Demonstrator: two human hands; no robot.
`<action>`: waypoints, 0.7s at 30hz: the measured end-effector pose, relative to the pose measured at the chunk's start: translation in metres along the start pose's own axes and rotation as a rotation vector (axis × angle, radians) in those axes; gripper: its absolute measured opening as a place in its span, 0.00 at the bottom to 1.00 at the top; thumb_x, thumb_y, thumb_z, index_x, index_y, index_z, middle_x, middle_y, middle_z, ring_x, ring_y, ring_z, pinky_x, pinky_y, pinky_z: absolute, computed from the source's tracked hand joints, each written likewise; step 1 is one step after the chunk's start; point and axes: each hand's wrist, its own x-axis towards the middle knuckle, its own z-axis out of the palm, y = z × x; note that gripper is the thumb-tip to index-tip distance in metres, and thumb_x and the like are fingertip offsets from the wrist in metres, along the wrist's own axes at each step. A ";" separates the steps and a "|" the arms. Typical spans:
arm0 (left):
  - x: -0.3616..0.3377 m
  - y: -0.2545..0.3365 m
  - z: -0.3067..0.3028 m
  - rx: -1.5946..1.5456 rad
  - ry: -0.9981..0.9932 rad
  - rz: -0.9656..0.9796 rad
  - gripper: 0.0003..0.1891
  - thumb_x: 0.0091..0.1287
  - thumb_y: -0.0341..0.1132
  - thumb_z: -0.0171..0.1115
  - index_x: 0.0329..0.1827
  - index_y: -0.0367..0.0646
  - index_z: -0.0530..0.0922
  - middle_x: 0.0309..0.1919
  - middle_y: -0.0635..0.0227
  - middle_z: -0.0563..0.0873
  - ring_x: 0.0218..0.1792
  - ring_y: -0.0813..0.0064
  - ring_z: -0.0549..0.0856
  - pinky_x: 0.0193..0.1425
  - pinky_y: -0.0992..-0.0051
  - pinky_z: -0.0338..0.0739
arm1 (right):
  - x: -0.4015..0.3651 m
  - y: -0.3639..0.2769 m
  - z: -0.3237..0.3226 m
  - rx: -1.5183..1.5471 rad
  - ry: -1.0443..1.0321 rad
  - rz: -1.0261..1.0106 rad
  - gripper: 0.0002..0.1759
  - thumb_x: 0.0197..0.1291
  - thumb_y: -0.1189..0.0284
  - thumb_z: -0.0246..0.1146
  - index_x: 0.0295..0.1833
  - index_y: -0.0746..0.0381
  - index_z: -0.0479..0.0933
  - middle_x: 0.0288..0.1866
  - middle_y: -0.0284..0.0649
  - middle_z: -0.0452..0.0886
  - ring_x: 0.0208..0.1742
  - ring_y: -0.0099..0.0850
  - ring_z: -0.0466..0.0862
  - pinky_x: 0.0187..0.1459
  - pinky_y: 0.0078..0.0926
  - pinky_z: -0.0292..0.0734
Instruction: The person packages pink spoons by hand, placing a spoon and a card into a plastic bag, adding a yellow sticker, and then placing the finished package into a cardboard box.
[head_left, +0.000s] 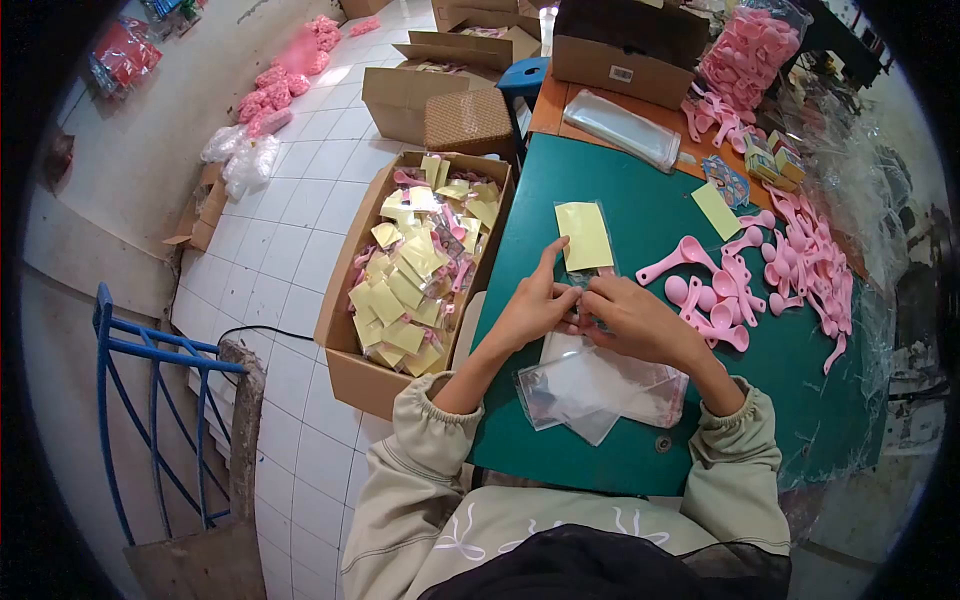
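In front of me, a clear plastic bag (610, 240) with a yellow card (585, 236) inside lies over the green tabletop. My left hand (540, 303) pinches the bag's near end, its index finger stretched along the card's left edge. Close against it, my right hand (635, 318) is closed at the same end, fingertips meeting the left thumb. Something pink shows just below the card, mostly covered by my fingers. Under and in front of my hands are several flat clear bags (580, 393). Pink measuring spoons (715, 295) lie loose to the right.
An open carton (365, 385) of packed bags with yellow cards stands left of the green table (545, 165). At the back are a brown box (628, 50), a stack of clear sleeves (622, 128) and a bag of pink spoons (755, 50). A loose yellow card (716, 210) lies right.
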 end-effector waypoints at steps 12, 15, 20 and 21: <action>0.004 -0.007 0.002 0.088 0.060 0.069 0.33 0.68 0.24 0.49 0.73 0.50 0.45 0.37 0.57 0.83 0.35 0.72 0.85 0.38 0.72 0.84 | -0.010 0.003 -0.013 0.194 -0.071 -0.002 0.09 0.49 0.76 0.62 0.34 0.63 0.69 0.35 0.42 0.70 0.39 0.37 0.73 0.42 0.31 0.70; 0.003 -0.004 0.003 0.059 0.037 0.091 0.32 0.66 0.21 0.46 0.72 0.46 0.45 0.37 0.53 0.84 0.35 0.69 0.87 0.36 0.74 0.84 | -0.032 0.023 -0.045 0.467 -0.087 0.070 0.08 0.52 0.76 0.62 0.34 0.64 0.69 0.33 0.38 0.70 0.37 0.28 0.72 0.40 0.23 0.68; 0.002 -0.003 0.004 0.048 0.014 0.091 0.25 0.67 0.22 0.44 0.67 0.42 0.53 0.38 0.54 0.84 0.38 0.69 0.86 0.40 0.75 0.83 | -0.113 0.105 -0.135 0.602 0.117 0.463 0.04 0.56 0.76 0.59 0.32 0.62 0.70 0.30 0.30 0.69 0.34 0.20 0.71 0.37 0.19 0.67; 0.003 -0.006 0.002 0.038 -0.005 0.074 0.22 0.68 0.23 0.44 0.66 0.42 0.57 0.39 0.55 0.83 0.40 0.69 0.86 0.42 0.75 0.83 | -0.124 0.120 -0.158 0.597 0.191 0.639 0.03 0.58 0.74 0.58 0.34 0.63 0.73 0.31 0.32 0.72 0.33 0.21 0.72 0.36 0.19 0.68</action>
